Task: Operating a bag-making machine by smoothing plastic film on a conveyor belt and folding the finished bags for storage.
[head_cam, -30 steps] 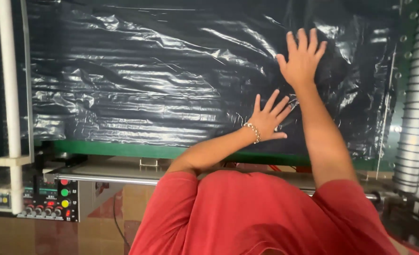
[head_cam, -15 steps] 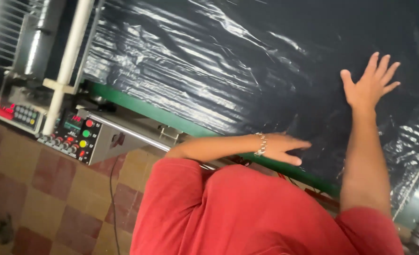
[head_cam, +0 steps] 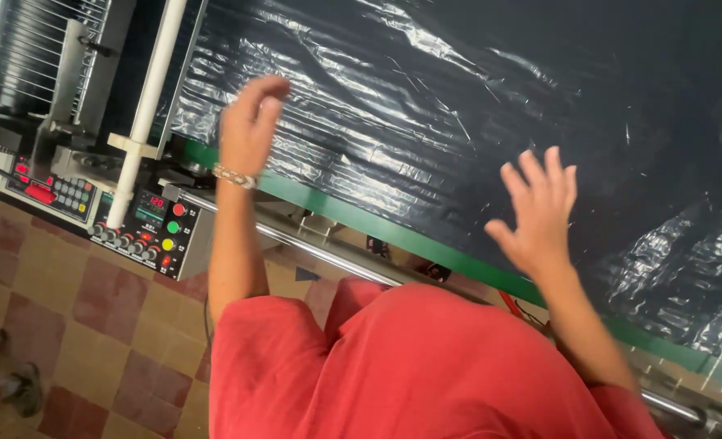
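Black plastic sheet covers the machine bed; the left hand and right hand hover above it, fingers spread, holding nothing.

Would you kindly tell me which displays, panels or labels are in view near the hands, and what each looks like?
Control panel: below the left hand, dark box with a small red-lit display, red, green and yellow buttons, a row of knobs.
Keypad panel: far left, dark, red display, grey keys.
No packages or signs show on the black plastic sheet by the right hand.
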